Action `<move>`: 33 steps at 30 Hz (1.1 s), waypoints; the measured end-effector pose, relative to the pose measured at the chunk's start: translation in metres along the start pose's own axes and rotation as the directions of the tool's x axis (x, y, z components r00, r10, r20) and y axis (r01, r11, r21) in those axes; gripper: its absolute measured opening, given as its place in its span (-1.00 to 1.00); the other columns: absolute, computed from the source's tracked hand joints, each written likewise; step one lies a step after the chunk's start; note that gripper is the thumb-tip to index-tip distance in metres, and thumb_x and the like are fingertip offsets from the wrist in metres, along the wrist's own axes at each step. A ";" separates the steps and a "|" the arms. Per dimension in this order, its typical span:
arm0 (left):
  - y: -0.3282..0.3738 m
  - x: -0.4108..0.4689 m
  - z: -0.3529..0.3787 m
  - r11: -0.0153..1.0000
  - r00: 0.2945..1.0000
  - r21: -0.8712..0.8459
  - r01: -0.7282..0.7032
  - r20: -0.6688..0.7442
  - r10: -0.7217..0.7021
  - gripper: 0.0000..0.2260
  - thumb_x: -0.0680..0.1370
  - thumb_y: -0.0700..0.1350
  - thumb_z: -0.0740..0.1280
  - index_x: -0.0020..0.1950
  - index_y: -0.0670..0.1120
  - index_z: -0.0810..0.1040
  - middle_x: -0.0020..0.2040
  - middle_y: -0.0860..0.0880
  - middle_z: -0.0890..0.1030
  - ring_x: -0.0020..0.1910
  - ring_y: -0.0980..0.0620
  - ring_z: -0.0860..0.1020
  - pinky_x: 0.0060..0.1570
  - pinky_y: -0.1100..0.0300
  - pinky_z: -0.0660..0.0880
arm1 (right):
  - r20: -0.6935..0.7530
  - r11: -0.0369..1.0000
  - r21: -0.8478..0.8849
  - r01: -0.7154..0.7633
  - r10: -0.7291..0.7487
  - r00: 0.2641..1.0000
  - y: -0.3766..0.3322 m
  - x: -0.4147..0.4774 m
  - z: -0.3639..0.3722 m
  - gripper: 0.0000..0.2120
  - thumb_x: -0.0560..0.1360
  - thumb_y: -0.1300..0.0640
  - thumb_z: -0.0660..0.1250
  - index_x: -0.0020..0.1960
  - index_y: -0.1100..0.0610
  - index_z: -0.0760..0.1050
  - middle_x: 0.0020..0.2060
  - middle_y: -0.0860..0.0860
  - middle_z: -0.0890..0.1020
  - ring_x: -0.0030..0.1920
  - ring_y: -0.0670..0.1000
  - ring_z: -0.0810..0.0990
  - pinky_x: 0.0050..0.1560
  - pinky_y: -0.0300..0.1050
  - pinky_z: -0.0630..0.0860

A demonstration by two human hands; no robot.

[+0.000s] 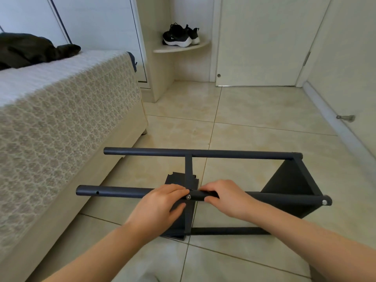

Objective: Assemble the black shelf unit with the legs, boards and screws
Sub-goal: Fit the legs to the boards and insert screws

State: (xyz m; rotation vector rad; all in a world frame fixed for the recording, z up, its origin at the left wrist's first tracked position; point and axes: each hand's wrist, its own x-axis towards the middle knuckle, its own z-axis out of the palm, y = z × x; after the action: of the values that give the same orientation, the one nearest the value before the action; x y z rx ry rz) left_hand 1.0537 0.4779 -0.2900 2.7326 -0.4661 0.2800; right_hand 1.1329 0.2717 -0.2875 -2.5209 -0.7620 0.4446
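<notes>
The legs [203,154] and boards [291,180] are black; the screw [188,197] is silver. The floor [254,110] is beige tile with cloudy marbling. The bedspread [61,110] is cream with a honeycomb lace pattern, the garment [30,48] on it black. The shoes [180,36] are black with white soles.

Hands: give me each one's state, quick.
Left hand: grips the near leg, fingertips at the screw.
Right hand: grips the same leg, right of the screw.
</notes>
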 end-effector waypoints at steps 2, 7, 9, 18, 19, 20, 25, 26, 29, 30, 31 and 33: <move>0.002 -0.010 -0.003 1.000 0.998 -0.015 -0.005 -0.064 0.004 -0.69 0.54 -0.14 0.47 0.28 -0.02 0.64 0.11 0.10 0.67 0.07 0.15 0.62 0.10 0.36 0.47 | -0.001 1.000 -0.006 -0.007 0.007 1.000 -0.002 0.000 0.001 -0.69 0.61 0.10 0.28 0.34 -0.01 0.52 0.13 -0.07 0.63 0.02 -0.11 0.53 0.03 -0.26 0.39; 0.009 -0.021 0.003 0.773 0.861 -0.407 0.487 0.072 -0.504 -0.94 0.57 -0.05 0.42 -0.03 0.12 0.62 -0.19 0.17 0.66 -0.11 0.32 0.60 -0.11 0.43 0.54 | -0.039 0.999 -0.029 -0.029 0.028 0.999 -0.003 -0.006 -0.002 -0.76 0.59 0.07 0.31 0.25 0.00 0.57 0.04 -0.09 0.63 0.01 -0.09 0.58 0.10 -0.16 0.53; 0.006 -0.019 0.007 0.393 0.654 -0.597 0.699 0.312 -0.689 -0.90 0.59 0.00 0.39 0.05 0.01 0.63 -0.14 0.07 0.71 -0.15 0.22 0.68 -0.14 0.31 0.60 | -0.054 0.998 -0.048 -0.042 0.040 0.998 -0.002 -0.009 -0.005 -0.76 0.59 0.08 0.31 0.24 0.01 0.56 0.08 -0.07 0.63 0.05 -0.07 0.57 0.12 -0.18 0.51; -0.002 0.003 0.016 -0.465 0.421 -0.845 0.265 0.535 -0.732 -0.79 0.60 -0.21 0.38 0.20 -0.23 0.50 0.00 -0.25 0.71 -0.07 -0.17 0.72 -0.20 0.00 0.65 | -0.018 0.981 -0.164 -0.104 0.102 0.995 0.007 -0.020 -0.026 -0.79 0.59 0.14 0.30 0.20 -0.02 0.57 0.12 -0.05 0.60 0.10 -0.02 0.56 0.16 -0.06 0.54; 0.000 0.007 0.014 -0.473 0.398 -0.846 0.246 0.534 -0.746 -0.83 0.60 -0.24 0.36 0.17 -0.24 0.50 0.04 -0.28 0.68 -0.06 -0.20 0.71 -0.22 -0.03 0.64 | -0.008 0.980 -0.167 -0.107 0.107 0.994 0.008 -0.020 -0.027 -0.79 0.59 0.15 0.31 0.20 -0.02 0.57 0.12 -0.05 0.60 0.10 -0.02 0.56 0.17 -0.04 0.54; 0.002 0.012 0.013 -0.484 0.382 -0.844 0.233 0.537 -0.752 -0.86 0.61 -0.27 0.35 0.14 -0.25 0.49 0.07 -0.30 0.64 -0.05 -0.22 0.68 -0.22 -0.05 0.63 | 0.000 0.979 -0.169 -0.110 0.112 0.994 0.009 -0.019 -0.028 -0.78 0.59 0.15 0.30 0.21 -0.02 0.57 0.13 -0.04 0.60 0.11 -0.02 0.56 0.17 -0.04 0.54; 0.008 0.027 0.005 -0.459 0.406 -0.860 0.225 0.511 -0.758 -0.68 0.61 -0.29 0.34 0.34 -0.25 0.40 0.11 -0.30 0.61 0.03 -0.25 0.66 -0.20 -0.11 0.68 | -0.020 0.976 -0.173 -0.131 0.130 0.991 0.010 -0.016 -0.034 -0.75 0.61 0.19 0.26 0.25 0.01 0.54 0.14 -0.01 0.58 0.10 0.01 0.56 0.17 -0.07 0.53; 0.009 0.031 0.003 -0.438 0.417 -0.869 0.229 0.494 -0.763 -0.68 0.61 -0.29 0.35 0.35 -0.24 0.40 0.11 -0.30 0.62 0.03 -0.25 0.67 -0.22 -0.08 0.69 | -0.031 0.976 -0.168 -0.138 0.135 0.990 0.011 -0.015 -0.037 -0.74 0.61 0.19 0.26 0.26 0.02 0.54 0.15 0.00 0.59 0.10 0.01 0.56 0.18 -0.08 0.53; 0.014 0.045 -0.006 -0.377 0.438 -0.897 0.232 0.442 -0.783 -0.73 0.61 -0.27 0.36 0.29 -0.19 0.42 0.11 -0.26 0.63 0.02 -0.21 0.68 -0.22 -0.05 0.69 | -0.065 0.979 -0.134 -0.154 0.146 0.987 0.013 -0.014 -0.049 -0.72 0.62 0.21 0.26 0.30 0.05 0.53 0.18 0.01 0.60 0.15 0.00 0.57 0.22 -0.15 0.51; 0.015 0.050 -0.009 -0.355 0.451 -0.905 0.235 0.425 -0.785 -0.75 0.60 -0.26 0.36 0.26 -0.18 0.43 0.11 -0.25 0.62 0.02 -0.20 0.68 -0.20 -0.05 0.68 | -0.075 0.981 -0.121 -0.155 0.147 0.986 0.013 -0.014 -0.052 -0.72 0.62 0.21 0.26 0.30 0.05 0.53 0.19 0.01 0.60 0.16 -0.01 0.58 0.22 -0.17 0.50; 0.016 0.055 -0.013 -0.333 0.467 -0.912 0.238 0.408 -0.784 -0.77 0.60 -0.26 0.36 0.24 -0.18 0.43 0.11 -0.24 0.62 0.02 -0.20 0.68 -0.19 -0.05 0.67 | -0.082 0.982 -0.109 -0.156 0.147 0.986 0.013 -0.014 -0.055 -0.72 0.62 0.21 0.27 0.30 0.06 0.52 0.18 0.01 0.61 0.16 -0.02 0.58 0.22 -0.20 0.50; 0.018 0.065 -0.021 -0.294 0.499 -0.924 0.245 0.380 -0.779 -0.79 0.61 -0.26 0.36 0.21 -0.17 0.44 0.11 -0.23 0.62 0.02 -0.20 0.68 -0.19 -0.04 0.67 | -0.100 0.983 -0.091 -0.162 0.153 0.983 0.014 -0.017 -0.062 -0.73 0.62 0.20 0.27 0.30 0.05 0.51 0.17 0.01 0.61 0.15 -0.03 0.58 0.17 -0.25 0.48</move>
State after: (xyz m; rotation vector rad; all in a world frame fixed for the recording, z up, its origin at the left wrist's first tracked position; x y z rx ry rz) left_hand 1.1051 0.4512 -0.2486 1.0193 0.6835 0.1291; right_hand 1.1520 0.2310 -0.2402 -2.6855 -0.5646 0.3467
